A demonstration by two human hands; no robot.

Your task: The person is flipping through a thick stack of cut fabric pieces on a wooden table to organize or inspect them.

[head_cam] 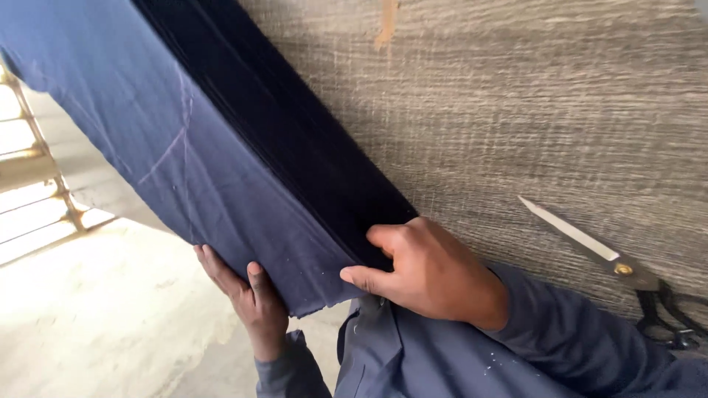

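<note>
A thick stack of dark blue fabric [199, 147] lies along the edge of a grey wood-grain table [516, 110], with faint chalk lines on its top layer. My right hand [428, 269] grips the near corner of the stack, thumb on top and fingers on its dark layered side. My left hand [247, 291] reaches up from below the table edge and presses against the underside of the same corner.
A pair of large scissors [612, 262] with black handles lies on the table to the right of my right arm. A pale floor [88, 317] and a metal frame [37, 169] lie to the left, below the table.
</note>
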